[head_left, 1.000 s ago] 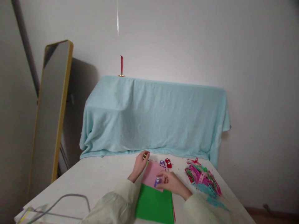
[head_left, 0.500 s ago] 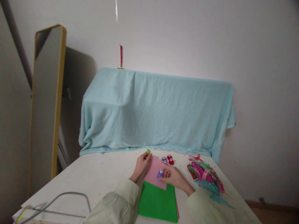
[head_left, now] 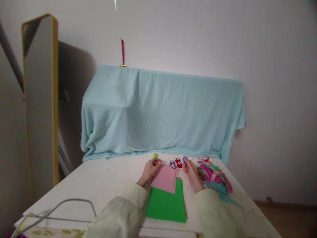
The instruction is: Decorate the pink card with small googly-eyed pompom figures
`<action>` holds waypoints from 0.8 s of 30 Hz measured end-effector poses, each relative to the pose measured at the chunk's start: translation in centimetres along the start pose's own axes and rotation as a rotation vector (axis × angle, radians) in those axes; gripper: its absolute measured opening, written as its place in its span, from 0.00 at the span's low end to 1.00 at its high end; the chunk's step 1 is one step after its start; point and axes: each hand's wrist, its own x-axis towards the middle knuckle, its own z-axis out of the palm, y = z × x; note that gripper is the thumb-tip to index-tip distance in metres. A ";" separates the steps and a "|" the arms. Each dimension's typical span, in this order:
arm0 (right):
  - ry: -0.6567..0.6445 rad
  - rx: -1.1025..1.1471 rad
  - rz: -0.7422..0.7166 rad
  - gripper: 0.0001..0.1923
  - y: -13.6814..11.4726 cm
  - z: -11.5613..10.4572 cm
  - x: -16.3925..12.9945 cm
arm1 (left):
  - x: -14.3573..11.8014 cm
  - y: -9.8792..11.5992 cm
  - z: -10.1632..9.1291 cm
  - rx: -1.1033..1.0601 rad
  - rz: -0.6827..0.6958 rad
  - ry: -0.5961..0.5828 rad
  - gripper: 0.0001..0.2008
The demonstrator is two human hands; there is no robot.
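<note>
My left hand [head_left: 149, 172] pinches the upper left corner of a pink sheet of paper [head_left: 163, 180] that has small holes punched along its top and right edges. The sheet overlaps a stack of green paper [head_left: 166, 207]. To the right of it, my right hand [head_left: 192, 173] is closed round a small purple paper punch [head_left: 184, 159], apart from the pink sheet. Beyond the sheet stand another purple punch [head_left: 172, 163] and red punches [head_left: 178, 162] with eye-like tops. A green punch [head_left: 155, 155] is just past my left fingertips.
A heap of punched paper strips [head_left: 214, 178] lies on the right of the white table [head_left: 106, 178]. Tiny paper bits are scattered near my right hand. A light-blue cloth [head_left: 160, 112] hangs behind; a grey curved tube [head_left: 74, 200] is at front left, and a mirror [head_left: 39, 99] leans farther left.
My right hand has moved the purple punch from over the pink sheet to its right and farther away. The sheet's punched right edge now shows. My left hand keeps its pinch.
</note>
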 end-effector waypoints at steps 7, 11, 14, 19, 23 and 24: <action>-0.068 -0.046 0.035 0.18 -0.9 0.2 -1.1 | -0.4 -0.1 0.0 0.006 0.043 -0.050 0.17; -0.042 -0.136 -0.035 0.18 -0.7 0.0 -1.0 | -0.4 0.0 0.2 -0.025 0.035 -0.037 0.16; -0.018 -0.155 -0.105 0.22 0.1 -0.1 -0.5 | -0.3 0.2 0.2 -0.086 -0.013 -0.021 0.16; -0.018 -0.189 -0.118 0.28 1.2 -0.3 0.0 | -0.2 0.4 -0.2 -0.198 -0.042 -0.012 0.19; -0.037 -0.236 -0.120 0.29 1.5 -0.5 0.0 | -0.3 0.6 -0.4 -0.322 -0.058 -0.033 0.19; -0.047 -0.242 -0.117 0.28 1.5 -0.5 -0.1 | -0.3 0.7 -0.4 -0.342 -0.055 -0.033 0.19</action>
